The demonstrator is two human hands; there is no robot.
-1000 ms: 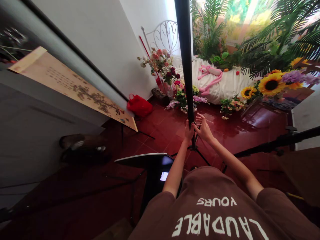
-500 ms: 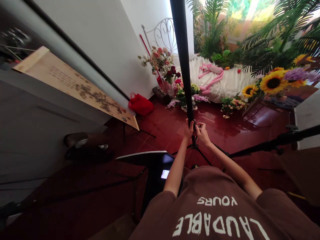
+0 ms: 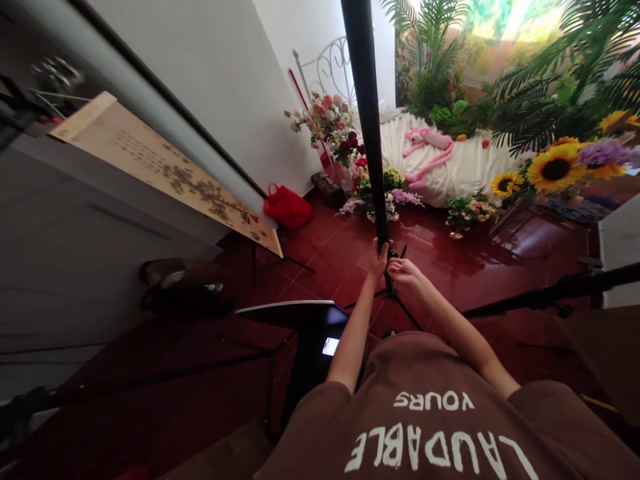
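A tall black pole (image 3: 369, 120) rises in front of me, with spread tripod legs at its foot on the red tiled floor. My left hand (image 3: 379, 260) is wrapped round the lower part of the pole. On the pole's right side, my right hand (image 3: 401, 272) has its fingers curled in, close to the pole and just below a small dark knob or clamp (image 3: 393, 251). What its fingers hold, if anything, is too small to make out.
A dark stand or table bears a lit phone (image 3: 330, 346) at lower left. A scroll (image 3: 175, 177) slants at left, near a red bag (image 3: 288, 208). Flowers, sunflowers (image 3: 555, 167) and a white-draped bed (image 3: 465, 173) are beyond. Another black pole (image 3: 575, 288) lies across the right.
My right hand has moved slightly down along the pole and its fingers have curled in more. My left hand stays on the pole. The whole view has shifted a little.
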